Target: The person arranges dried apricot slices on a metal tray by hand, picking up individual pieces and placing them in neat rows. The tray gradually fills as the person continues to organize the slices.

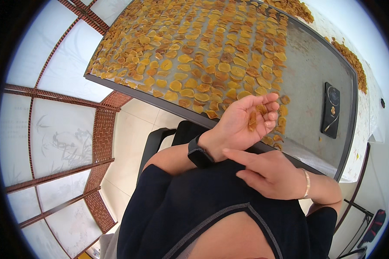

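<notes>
My left hand [242, 118] is palm up over the near edge of the tray, its fingers curled around a few amber dried slices [252, 121]. A dark smartwatch [200, 152] sits on that wrist. Just below, my right hand [274, 175] holds nothing. Its index finger stretches to the left wrist beside the watch, the thumb stands apart, and the other fingers are partly hidden. Rows of similar dried slices [212, 54] cover the left and middle of a large dark-rimmed tray [309, 69].
A flat black phone-like object [331, 110] lies on the tray's right part. Beyond the rim are brown dried heaps [352, 62] on a pale surface. A folding screen [69, 134] stands at the left, with a black chair [153, 144] near the tray's front edge.
</notes>
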A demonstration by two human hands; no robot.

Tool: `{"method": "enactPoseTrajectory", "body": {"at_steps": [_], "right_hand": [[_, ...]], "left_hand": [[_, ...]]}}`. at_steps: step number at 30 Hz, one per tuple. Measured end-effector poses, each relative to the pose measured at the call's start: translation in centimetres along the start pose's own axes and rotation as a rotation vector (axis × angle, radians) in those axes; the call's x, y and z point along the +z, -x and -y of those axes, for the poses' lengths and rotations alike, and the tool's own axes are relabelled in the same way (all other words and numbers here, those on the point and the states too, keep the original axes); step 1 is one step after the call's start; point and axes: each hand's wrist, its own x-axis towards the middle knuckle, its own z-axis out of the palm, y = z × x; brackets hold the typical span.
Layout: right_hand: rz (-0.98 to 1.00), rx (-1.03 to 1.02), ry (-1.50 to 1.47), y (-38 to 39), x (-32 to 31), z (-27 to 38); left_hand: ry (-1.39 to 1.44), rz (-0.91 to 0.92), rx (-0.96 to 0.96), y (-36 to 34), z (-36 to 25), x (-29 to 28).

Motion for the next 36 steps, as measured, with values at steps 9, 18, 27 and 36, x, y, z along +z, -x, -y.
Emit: {"method": "enactPoseTrajectory", "body": {"at_steps": [9, 18, 27, 36], "right_hand": [[-0.014, -0.136, 0.012, -2.4, 3.3, -1.6], [0.081, -0.017, 0.211, -2.7, 3.3, -0.3], [-0.435, -0.079, 0.541, -1.3, -3.3, -1.5], [-0.397, -0.099, 0.669, -0.8, -3.4, -4.4]], "left_hand": [[-0.057, -0.042, -0.013, 0.1, 0.6, 0.1], [-0.011, -0.014, -0.048, -0.5, 0.5, -0.5], [-0.129, 0.082, 0.014, -0.6, -0.2, 0.6], [-0.152, 0.043, 0.014, -1.1, 0.2, 1.5]]}}
